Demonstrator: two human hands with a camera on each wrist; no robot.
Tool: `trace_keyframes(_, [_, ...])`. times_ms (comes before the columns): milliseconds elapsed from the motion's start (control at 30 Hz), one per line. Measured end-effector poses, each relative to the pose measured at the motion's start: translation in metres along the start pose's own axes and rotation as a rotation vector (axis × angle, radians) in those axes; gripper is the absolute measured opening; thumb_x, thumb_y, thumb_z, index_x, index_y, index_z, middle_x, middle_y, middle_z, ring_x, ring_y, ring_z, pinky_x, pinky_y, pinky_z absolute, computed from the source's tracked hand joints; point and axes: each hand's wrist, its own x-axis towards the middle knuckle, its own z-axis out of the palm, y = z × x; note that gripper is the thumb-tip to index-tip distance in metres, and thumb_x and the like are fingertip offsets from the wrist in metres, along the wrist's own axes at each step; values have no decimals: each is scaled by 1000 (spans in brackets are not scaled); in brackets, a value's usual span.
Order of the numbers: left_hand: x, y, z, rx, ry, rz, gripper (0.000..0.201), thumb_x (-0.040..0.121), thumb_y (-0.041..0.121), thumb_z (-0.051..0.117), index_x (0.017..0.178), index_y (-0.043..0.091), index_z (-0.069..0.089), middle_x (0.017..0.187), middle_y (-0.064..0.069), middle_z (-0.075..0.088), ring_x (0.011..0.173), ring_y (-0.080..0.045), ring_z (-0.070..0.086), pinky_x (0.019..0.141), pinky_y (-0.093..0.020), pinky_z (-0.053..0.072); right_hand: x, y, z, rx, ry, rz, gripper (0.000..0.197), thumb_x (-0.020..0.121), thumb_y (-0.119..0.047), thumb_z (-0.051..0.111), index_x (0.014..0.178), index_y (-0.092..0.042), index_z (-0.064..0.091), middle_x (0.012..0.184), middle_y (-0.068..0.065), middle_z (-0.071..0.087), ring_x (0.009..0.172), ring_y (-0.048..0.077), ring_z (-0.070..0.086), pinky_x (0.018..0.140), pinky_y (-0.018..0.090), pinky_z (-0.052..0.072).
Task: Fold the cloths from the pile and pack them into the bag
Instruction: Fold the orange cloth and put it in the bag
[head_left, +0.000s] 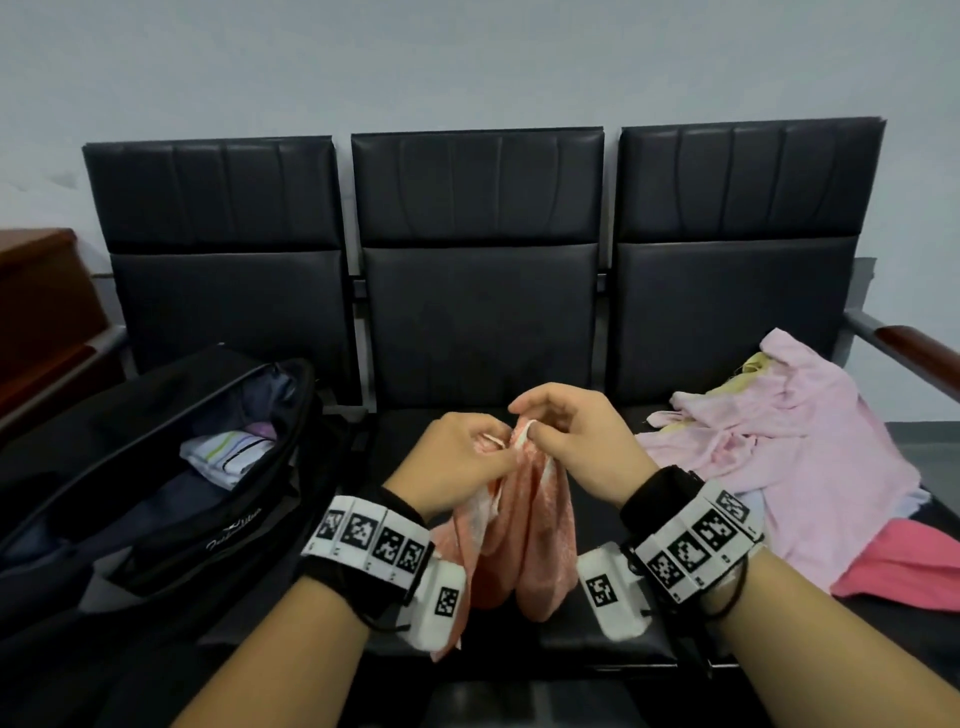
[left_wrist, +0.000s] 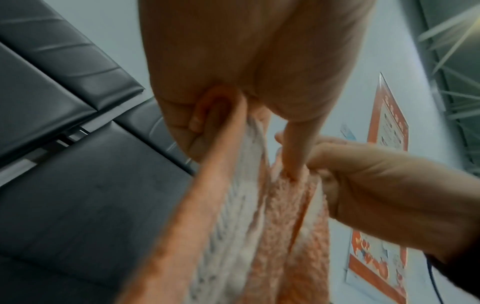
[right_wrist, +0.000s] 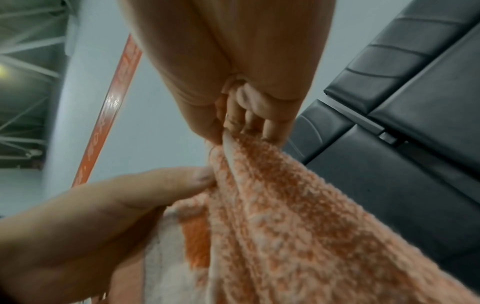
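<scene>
An orange and white terry cloth (head_left: 519, 525) hangs in folds over the middle seat, held up by both hands at its top edge. My left hand (head_left: 467, 457) grips one bunch of the edge with curled fingers (left_wrist: 202, 127). My right hand (head_left: 550, 436) pinches the edge beside it between thumb and fingers (right_wrist: 249, 121). The two hands almost touch. The cloth (left_wrist: 246, 226) (right_wrist: 285, 216) drops down between the wrists. A black bag (head_left: 156, 467) lies open on the left seat with folded cloths (head_left: 228, 452) inside. The pile (head_left: 789, 441) of pink cloths lies on the right seat.
A row of three black padded seats (head_left: 478, 322) stands against a pale wall. A wooden armrest (head_left: 914, 348) edges the right seat. A brown wooden cabinet (head_left: 41, 312) stands at far left. A red cloth (head_left: 904, 571) lies at the front of the pile.
</scene>
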Motion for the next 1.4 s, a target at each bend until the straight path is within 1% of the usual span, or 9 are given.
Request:
trace_keyframes(200, [5,1,15,149,80,62,16,86,32,72,72,25,70,72,8,70,72,-1,64,68,-20,48,-16,14,-1,-334,81,-136,31,79,-2,61,100,-22,70,89,-11,67,84,3,62,75,9,43])
trace_keyframes(367, [4,4,17,133,154,150,16,85,19,69,68,22,67,73,11,69,74,0,63,71,-18,46,-30,34,-2,-627,-40,80,12,78,-7,58,84,-17,63,81,-9,50,80,22,58,71,41,47])
trace_keyframes(567, [9,-18,-12,74,360,60,19,84,14,69,66,19,65,68,6,67,63,1,59,65,-20,46,-32,44,-38,-754,-24,269,17,78,-9,59,87,-20,68,80,-7,54,86,22,60,70,35,47])
trace_keyframes(667, [13,-31,-28,46,436,-25,19,84,20,70,65,20,65,65,8,67,59,-2,58,62,-24,47,-34,49,-54,-684,32,259,19,81,-7,62,89,-19,74,82,-5,70,81,16,64,73,31,49])
trace_keyframes(800, [20,-43,-40,56,501,-101,20,84,27,71,65,21,67,63,6,68,62,-7,63,63,-27,49,-33,55,-62,-530,88,261,11,85,-12,70,88,-20,77,79,-12,71,75,0,61,66,8,39])
trace_keyframes(1000, [28,-47,-51,41,591,-201,20,84,31,67,67,22,69,67,6,69,71,-13,67,68,-30,51,-32,49,-61,-294,102,284,10,88,-15,71,95,-22,73,65,-7,69,63,2,61,61,12,42])
trace_keyframes(1133, [33,-41,-43,-60,397,-299,23,85,11,55,97,18,73,89,-1,73,82,-19,69,76,-33,55,-28,25,-48,171,219,232,24,90,1,61,94,-17,76,76,5,73,71,9,62,69,21,47])
trace_keyframes(1267, [25,-37,-25,-91,264,-250,38,91,3,51,125,14,64,98,0,69,86,-12,67,75,-21,52,-22,12,-30,442,-45,298,45,84,15,40,100,-9,74,75,-3,71,64,7,63,57,25,52])
trace_keyframes(1400, [13,-28,-12,-169,242,-180,39,84,3,70,119,19,62,84,-5,74,71,-12,69,66,-23,54,-21,11,-12,205,-147,195,32,84,4,60,98,-20,74,80,3,74,70,13,69,63,28,55])
